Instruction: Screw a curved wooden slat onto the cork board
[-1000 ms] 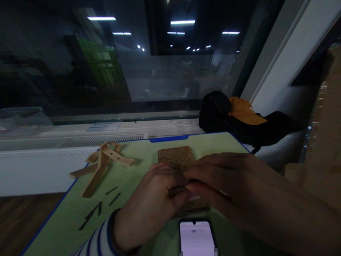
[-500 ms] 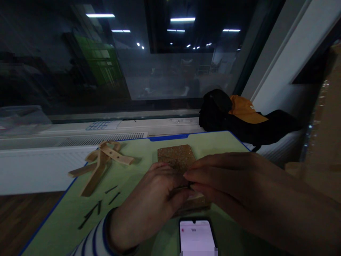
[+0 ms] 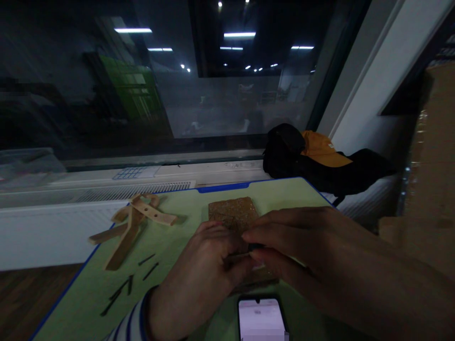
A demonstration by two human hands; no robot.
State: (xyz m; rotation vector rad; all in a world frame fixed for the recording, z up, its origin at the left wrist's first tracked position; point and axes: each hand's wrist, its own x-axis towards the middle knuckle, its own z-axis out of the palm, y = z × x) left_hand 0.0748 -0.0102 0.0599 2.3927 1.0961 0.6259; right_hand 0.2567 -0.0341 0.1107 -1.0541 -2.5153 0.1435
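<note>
Both my hands meet over a brown cork board (image 3: 232, 212) lying on a green mat (image 3: 170, 246). My left hand (image 3: 199, 279) is curled, its fingers pinched on a thin pale wooden strip (image 3: 237, 257) at the board's near part. My right hand (image 3: 298, 251) comes in from the right, its fingers closed on a small dark thing right at that strip; I cannot make out what it is. The near half of the board is hidden under my hands.
A pile of wooden strips (image 3: 137, 220) lies at the mat's far left, with several dark nails (image 3: 133, 279) nearer. A lit phone (image 3: 261, 319) lies at the front edge. A black bag with an orange cap (image 3: 320, 154) sits on the sill by the window.
The view has shifted slightly. My hands stay together over the board, with the fingers working a little at the strip.
</note>
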